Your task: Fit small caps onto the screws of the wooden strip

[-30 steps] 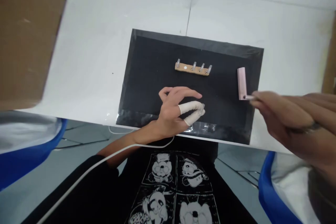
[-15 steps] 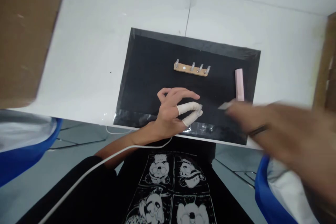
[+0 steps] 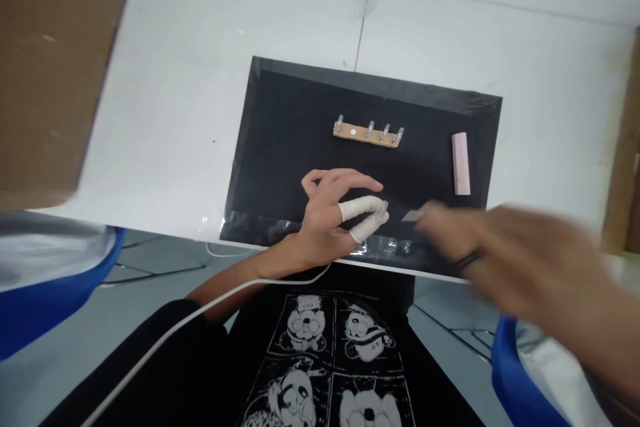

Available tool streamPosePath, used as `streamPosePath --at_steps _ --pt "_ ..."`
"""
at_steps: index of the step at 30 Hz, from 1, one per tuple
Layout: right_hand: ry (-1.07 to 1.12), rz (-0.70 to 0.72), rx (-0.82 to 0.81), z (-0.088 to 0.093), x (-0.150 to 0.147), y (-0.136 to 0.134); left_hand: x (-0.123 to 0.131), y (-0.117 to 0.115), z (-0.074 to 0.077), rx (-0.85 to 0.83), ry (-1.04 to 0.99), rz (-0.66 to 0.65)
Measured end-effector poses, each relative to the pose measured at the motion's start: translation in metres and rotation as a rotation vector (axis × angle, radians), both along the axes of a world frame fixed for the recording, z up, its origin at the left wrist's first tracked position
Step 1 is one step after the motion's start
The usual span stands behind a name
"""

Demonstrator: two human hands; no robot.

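My left hand point(image 3: 325, 213) rests over the near part of a black mat point(image 3: 295, 113). White finger cots cover its thumb and index finger, which pinch a small clear plastic piece point(image 3: 383, 212). To the right, my right hand point(image 3: 505, 247) is blurred by motion and comes in toward that piece. From its fingertips sticks out a thin, pale, blade-like tip point(image 3: 411, 215), a short gap away from the clear piece. Beyond my left hand lies a tan strip point(image 3: 360, 134) with several small clear pieces standing on it and one white dot.
A pink bar point(image 3: 461, 163) lies on the mat's right side. Cardboard point(image 3: 55, 67) takes up the white table's point(image 3: 185, 100) left end, with more at the right edge. A white cable point(image 3: 200, 310) runs by my left wrist. Blue-rimmed bins point(image 3: 107, 260) flank my legs.
My right hand has moved left, bringing the pale tip closer to the clear piece. My left hand keeps its pinch. The whole view has shifted slightly.
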State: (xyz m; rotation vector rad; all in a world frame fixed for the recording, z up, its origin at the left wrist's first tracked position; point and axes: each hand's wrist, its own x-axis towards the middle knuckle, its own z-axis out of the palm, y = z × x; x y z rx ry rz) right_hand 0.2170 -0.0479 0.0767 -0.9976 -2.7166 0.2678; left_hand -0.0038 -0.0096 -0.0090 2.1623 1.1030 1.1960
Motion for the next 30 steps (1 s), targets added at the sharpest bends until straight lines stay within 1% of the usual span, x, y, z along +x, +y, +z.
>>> streamPosePath --at_steps 2,3,6,7,10,11,13,14,15,17,18,19,23,27,30 --pt "-0.028 0.164 0.127 -0.002 -0.003 0.0 0.0 0.0 0.0 -0.002 -0.001 0.003" --pt "-0.046 0.194 0.163 -0.003 -0.005 0.001 0.0 0.001 0.0 -0.001 0.004 0.001" --pt "-0.095 0.033 0.186 -0.006 -0.008 0.002 -0.001 0.002 -0.001 -0.011 0.04 0.001" --pt "-0.106 0.017 0.181 -0.007 -0.009 0.002 -0.001 0.003 -0.001 -0.016 0.049 0.003" --pt "-0.037 0.212 0.141 -0.009 -0.011 0.005 -0.003 0.007 -0.002 -0.019 0.041 0.014" --pt "-0.017 0.191 0.138 -0.009 -0.011 0.006 -0.004 0.008 -0.003 -0.017 0.037 0.014" --pt "-0.022 0.032 0.164 -0.01 -0.011 0.009 -0.005 0.011 -0.005 -0.026 0.044 0.018" --pt "-0.032 -0.025 0.178 -0.011 -0.013 0.01 -0.005 0.012 -0.006 -0.038 0.052 0.023" --pt "-0.057 -0.019 0.178 -0.013 -0.015 0.01 -0.005 0.013 -0.006 -0.048 0.058 0.029" --pt "-0.039 0.177 0.138 -0.018 -0.021 0.009 -0.006 0.015 -0.007 -0.062 0.065 0.038" --pt "-0.029 0.251 0.117 -0.022 -0.025 0.008 -0.006 0.017 -0.007 -0.062 0.069 0.035" --pt "-0.031 0.275 0.11 -0.025 -0.027 0.009 -0.006 0.019 -0.007 -0.06 0.076 0.03" --pt "-0.075 0.135 0.123 -0.04 -0.025 0.017 -0.012 0.036 -0.008 -0.035 0.139 0.034" --pt "0.014 0.132 0.029 -0.061 -0.021 0.025 -0.022 0.061 -0.016 -0.005 0.234 0.102" --pt "0.067 0.079 -0.004 -0.08 -0.022 0.028 -0.026 0.079 -0.024 -0.004 0.288 0.121"
